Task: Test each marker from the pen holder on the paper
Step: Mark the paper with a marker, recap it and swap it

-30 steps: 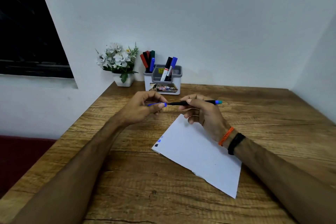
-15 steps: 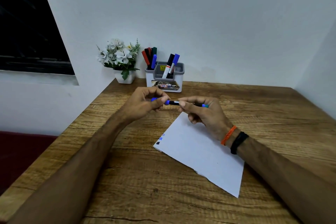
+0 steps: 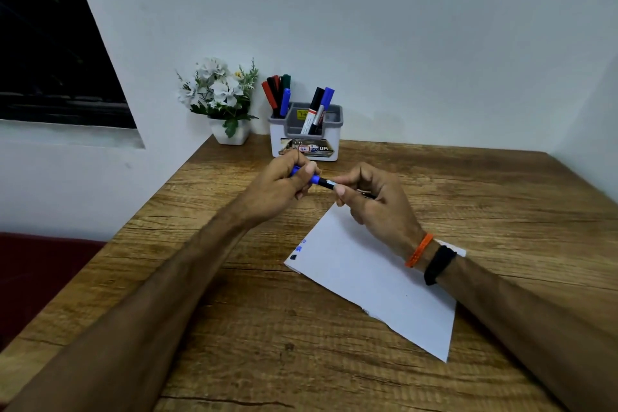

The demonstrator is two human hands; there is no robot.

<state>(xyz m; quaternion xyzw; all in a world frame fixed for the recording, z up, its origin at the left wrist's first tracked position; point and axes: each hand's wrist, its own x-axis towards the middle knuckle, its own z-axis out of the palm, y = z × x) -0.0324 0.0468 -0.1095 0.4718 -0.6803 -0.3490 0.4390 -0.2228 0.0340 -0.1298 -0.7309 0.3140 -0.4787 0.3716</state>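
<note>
Over the wooden table my left hand point(image 3: 284, 182) pinches the blue cap point(image 3: 314, 179) of a thin black marker point(image 3: 326, 183). My right hand point(image 3: 374, 201) grips the marker's barrel, most of it hidden in my fingers. Cap and barrel meet between my hands. Under my right wrist lies a white paper point(image 3: 374, 281) with small blue and black marks at its left corner. At the back stands the white and grey pen holder point(image 3: 306, 130) with several red, black, green and blue markers upright in its compartments.
A small white pot of white flowers point(image 3: 222, 100) stands left of the pen holder against the wall. The table's left edge point(image 3: 110, 244) drops to a dark red seat. A white wall closes off the back and right.
My hands have come together: the blue cap in my left hand has slid onto the marker's tip. My right hand now covers most of the barrel, and both hands sit slightly nearer the pen holder.
</note>
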